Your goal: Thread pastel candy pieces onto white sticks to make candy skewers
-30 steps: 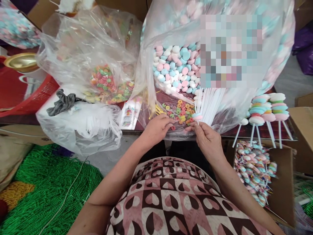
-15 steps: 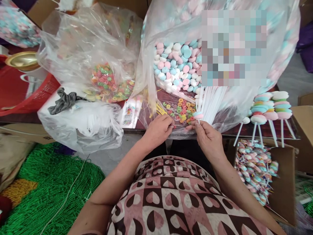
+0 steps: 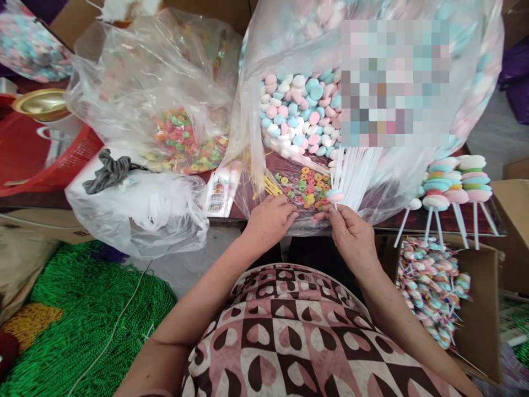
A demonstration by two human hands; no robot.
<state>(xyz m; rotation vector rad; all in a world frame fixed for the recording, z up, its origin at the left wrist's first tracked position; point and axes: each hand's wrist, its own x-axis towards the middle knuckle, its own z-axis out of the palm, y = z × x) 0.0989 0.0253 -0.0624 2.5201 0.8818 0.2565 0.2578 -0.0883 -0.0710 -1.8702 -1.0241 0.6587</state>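
My right hand (image 3: pixel 350 231) pinches a thin white stick with a pink-and-blue candy disc (image 3: pixel 334 196) on its top. A fan of bare white sticks (image 3: pixel 355 173) stands just behind it. My left hand (image 3: pixel 269 218) rests palm down at the table edge, its fingertips curled on small coloured ring candies (image 3: pixel 306 187) scattered on clear plastic. Whether it holds one, I cannot see. Behind both hands a big clear bag holds pastel disc candies (image 3: pixel 300 113).
A second clear bag of ring candies (image 3: pixel 182 140) lies at the left, with a white bag (image 3: pixel 140 209) in front of it. Finished candy sticks (image 3: pixel 452 187) lean at the right above a cardboard box of wrapped ones (image 3: pixel 430 286). Green bead strings (image 3: pixel 78 320) and a red basket (image 3: pixel 53 165) sit at the left.
My left hand has shifted slightly among the ring candies. My right hand keeps holding the stick in the same spot.
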